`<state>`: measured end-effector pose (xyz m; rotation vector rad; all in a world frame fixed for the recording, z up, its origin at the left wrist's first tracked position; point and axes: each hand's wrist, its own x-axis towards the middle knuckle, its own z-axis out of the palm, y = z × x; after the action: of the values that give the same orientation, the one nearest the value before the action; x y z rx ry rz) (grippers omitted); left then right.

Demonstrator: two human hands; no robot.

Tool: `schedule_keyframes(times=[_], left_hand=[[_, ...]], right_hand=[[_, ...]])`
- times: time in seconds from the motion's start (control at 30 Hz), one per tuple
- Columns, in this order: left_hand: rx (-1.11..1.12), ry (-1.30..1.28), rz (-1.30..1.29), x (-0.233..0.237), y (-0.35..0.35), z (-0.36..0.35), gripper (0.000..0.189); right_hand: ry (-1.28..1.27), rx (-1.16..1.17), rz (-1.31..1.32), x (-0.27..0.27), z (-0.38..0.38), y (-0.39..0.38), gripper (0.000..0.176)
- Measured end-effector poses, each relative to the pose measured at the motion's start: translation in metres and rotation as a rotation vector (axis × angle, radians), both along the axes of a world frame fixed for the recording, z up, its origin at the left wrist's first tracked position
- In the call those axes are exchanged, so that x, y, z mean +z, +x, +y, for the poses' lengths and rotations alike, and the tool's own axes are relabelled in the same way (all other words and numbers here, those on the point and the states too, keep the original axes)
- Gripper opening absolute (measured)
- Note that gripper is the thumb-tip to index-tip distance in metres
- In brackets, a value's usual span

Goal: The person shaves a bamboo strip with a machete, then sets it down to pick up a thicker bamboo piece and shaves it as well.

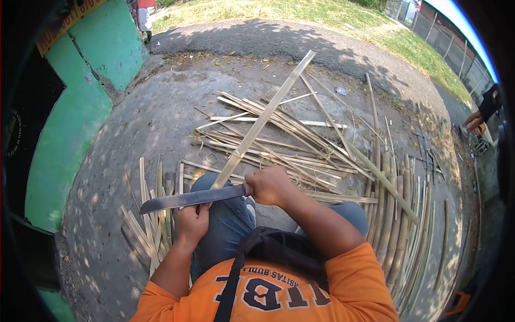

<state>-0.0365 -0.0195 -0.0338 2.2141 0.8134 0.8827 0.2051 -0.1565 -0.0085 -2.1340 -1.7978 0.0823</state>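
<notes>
My right hand (271, 185) is wrapped round the handle of a machete (185, 199). Its long dark blade points left, lying across the lower part of a pale, flat bamboo strip (261, 119). Just below the blade, my left hand (193, 223) grips the strip's near end, with its fingers partly hidden by the blade. From there the strip slants up and away to the right, above the pile. Both hands are over my bent knees in jeans.
Split bamboo strips (289, 153) lie heaped on the ground ahead. Whole bamboo poles (387, 214) line the right side, and more strips (147, 225) lean at my left. A green wall (70, 134) stands left. At the far right is another person (487, 107).
</notes>
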Motion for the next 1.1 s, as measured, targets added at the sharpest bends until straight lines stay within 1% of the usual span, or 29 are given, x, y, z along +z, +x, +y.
schedule_keyframes(times=[0.03, 0.07, 0.1, 0.13, 0.17, 0.27, 0.3, 0.4, 0.53, 0.63, 0.67, 0.73, 0.8, 0.83, 0.93, 1.0, 1.07, 1.1], left_hand=[[0.016, -0.002, 0.060, 0.005, -0.004, -0.001, 0.035], [0.033, -0.006, 0.121, 0.009, -0.008, -0.003, 0.035], [0.062, -0.001, 0.186, 0.014, -0.010, -0.005, 0.034], [0.049, -0.002, 0.186, 0.014, -0.010, -0.005, 0.033], [0.034, 0.000, 0.181, 0.014, -0.009, -0.004, 0.033], [0.016, -0.039, 0.177, 0.010, -0.010, -0.002, 0.032], [0.009, -0.055, 0.180, 0.010, -0.010, 0.000, 0.032], [0.030, -0.113, 0.137, 0.007, -0.010, -0.002, 0.032], [0.011, -0.084, 0.155, 0.012, -0.008, -0.004, 0.035], [0.015, -0.051, 0.186, 0.009, -0.013, 0.000, 0.036], [0.016, -0.059, 0.195, 0.010, -0.014, -0.001, 0.036], [0.003, -0.059, 0.219, 0.014, -0.014, 0.001, 0.035], [-0.015, -0.046, 0.247, 0.017, -0.011, 0.001, 0.034], [-0.005, -0.079, 0.236, 0.016, -0.011, 0.002, 0.034], [0.003, -0.157, 0.232, 0.012, -0.013, 0.003, 0.033], [-0.001, -0.177, 0.229, 0.015, -0.010, -0.001, 0.033], [-0.018, -0.107, 0.162, 0.007, -0.009, 0.001, 0.033], [-0.023, -0.068, 0.129, 0.004, -0.008, 0.003, 0.033]], right_hand=[[0.000, -0.016, -0.005, 0.001, -0.001, 0.008, 0.016], [0.048, -0.065, -0.018, -0.010, 0.000, 0.021, 0.015], [0.018, -0.180, -0.027, -0.008, -0.001, 0.034, 0.015], [0.105, -0.328, 0.031, -0.013, -0.003, 0.049, 0.015], [0.088, -0.316, 0.109, -0.008, -0.008, 0.060, 0.015], [0.090, -0.352, 0.038, -0.016, -0.010, 0.061, 0.014], [0.127, -0.328, 0.128, -0.012, -0.013, 0.054, 0.012], [0.120, -0.296, 0.102, -0.008, -0.008, 0.035, 0.012], [0.080, -0.071, 0.114, -0.008, 0.000, 0.002, 0.008], [0.038, -0.137, 0.028, -0.010, 0.004, 0.020, 0.009], [0.078, -0.209, 0.101, -0.002, -0.001, 0.039, 0.011], [0.047, -0.326, 0.170, -0.002, -0.006, 0.066, 0.010], [0.084, -0.337, 0.103, -0.006, -0.008, 0.063, 0.011], [0.109, -0.348, 0.075, -0.008, -0.008, 0.061, 0.012], [0.181, -0.246, 0.129, -0.006, -0.010, 0.043, 0.014], [0.133, -0.173, 0.126, -0.004, -0.006, 0.023, 0.015], [0.041, -0.052, 0.078, -0.015, 0.000, 0.009, 0.019], [0.063, -0.023, 0.092, -0.014, 0.001, -0.002, 0.017]])
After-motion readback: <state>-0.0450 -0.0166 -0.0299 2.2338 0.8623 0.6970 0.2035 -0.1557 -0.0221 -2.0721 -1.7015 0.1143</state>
